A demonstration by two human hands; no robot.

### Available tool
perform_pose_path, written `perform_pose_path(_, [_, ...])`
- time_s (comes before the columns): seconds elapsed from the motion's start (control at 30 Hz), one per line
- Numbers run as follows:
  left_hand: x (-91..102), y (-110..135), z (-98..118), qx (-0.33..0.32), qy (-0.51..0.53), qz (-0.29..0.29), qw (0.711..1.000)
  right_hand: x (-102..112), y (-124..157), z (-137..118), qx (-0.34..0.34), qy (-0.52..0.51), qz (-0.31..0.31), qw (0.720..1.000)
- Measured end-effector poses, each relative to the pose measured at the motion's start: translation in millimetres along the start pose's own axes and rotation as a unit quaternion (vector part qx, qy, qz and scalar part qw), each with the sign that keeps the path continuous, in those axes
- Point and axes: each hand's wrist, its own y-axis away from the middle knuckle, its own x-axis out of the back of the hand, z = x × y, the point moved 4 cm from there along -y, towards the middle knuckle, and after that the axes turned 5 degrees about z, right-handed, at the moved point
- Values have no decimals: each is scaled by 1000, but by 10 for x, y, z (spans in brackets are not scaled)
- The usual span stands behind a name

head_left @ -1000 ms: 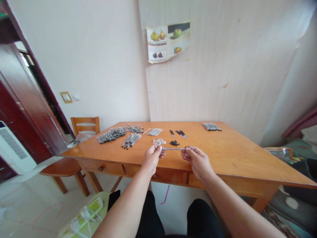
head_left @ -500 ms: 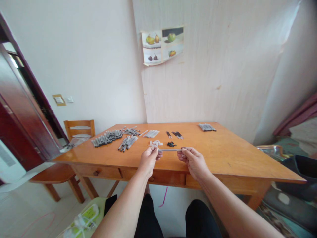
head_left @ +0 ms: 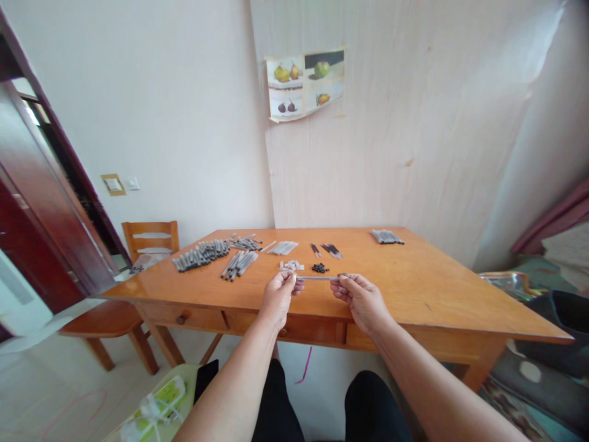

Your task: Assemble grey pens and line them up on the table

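Note:
A slim, pale pen barrel is stretched level between my two hands, above the front part of the wooden table. My left hand pinches its left end and my right hand pinches its right end; the fingertips hide both ends. Just beyond the barrel lie a little heap of white plastic pieces and a cluster of small black caps. Farther back are pale barrels in a row and dark-filled ink refills.
Grey pens with black ends lie massed at the table's left, with a smaller bunch beside them. Another row of pens sits at the back right. A wooden chair stands left; a green stool is below.
The view has shifted very slightly, so the scene sits a little to the right. Both hands keep the same grip on the pen barrel.

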Motion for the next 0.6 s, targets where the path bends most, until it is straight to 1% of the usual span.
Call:
perform_pose_path(0.17, [3,6,12,9,15,10,1000,-13,12,-1,-1,3,-12,1000])
perform_pose_path(0.37, [2,3,24,3,5,-8,1000,-6,5,2,0,7,-11,1000])
perform_pose_path(0.43, [-1,-3,15,9,13,-13,1000,-11,2,10,3,8,-10,1000])
perform_pose_path(0.6, [11,-6,2,28,63,0,998,-31,0,31,15,4,-12,1000])
